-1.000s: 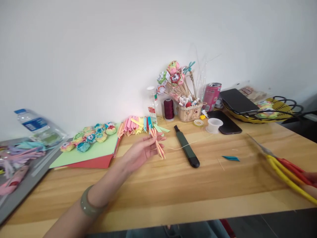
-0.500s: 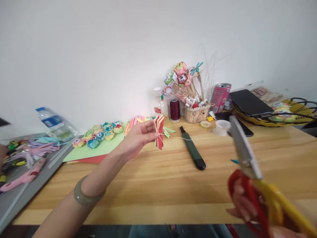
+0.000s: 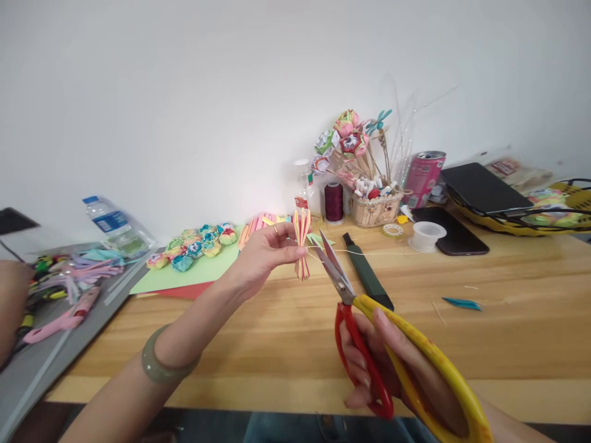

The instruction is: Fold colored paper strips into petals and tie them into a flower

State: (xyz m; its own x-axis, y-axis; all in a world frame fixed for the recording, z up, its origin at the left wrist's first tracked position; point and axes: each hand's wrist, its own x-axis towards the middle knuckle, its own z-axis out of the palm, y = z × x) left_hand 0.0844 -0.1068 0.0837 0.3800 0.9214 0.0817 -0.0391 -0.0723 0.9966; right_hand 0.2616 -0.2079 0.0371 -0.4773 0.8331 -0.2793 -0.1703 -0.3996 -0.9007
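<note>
Between thumb and fingers, my left hand [image 3: 270, 255] pinches a small bundle of folded red, yellow and pink paper [image 3: 302, 237], upright and narrow in the middle. A thin pale thread [image 3: 344, 250] runs from the bundle rightward to a white spool [image 3: 427, 237]. My right hand [image 3: 392, 351] holds large scissors [image 3: 344, 286] with one red and one yellow handle. Their blades are parted, with the tips right beside the bundle at the thread. Whether the thread lies between the blades is hard to tell. Under the thread lies a dark green cutter [image 3: 367, 274].
Paper flowers [image 3: 194, 248] rest on green sheets at left. Behind stand a maroon thread spool [image 3: 334, 203], a flower basket [image 3: 376, 209] and a pink can [image 3: 425, 179]. A black phone [image 3: 455, 234] and blue scrap [image 3: 463, 304] lie right. Another person's arm [image 3: 12, 301] shows far left.
My right hand has brought the scissors leftward and up to the thread beside the bundle. The paper bundle has turned in my left hand. The view has shifted slightly.
</note>
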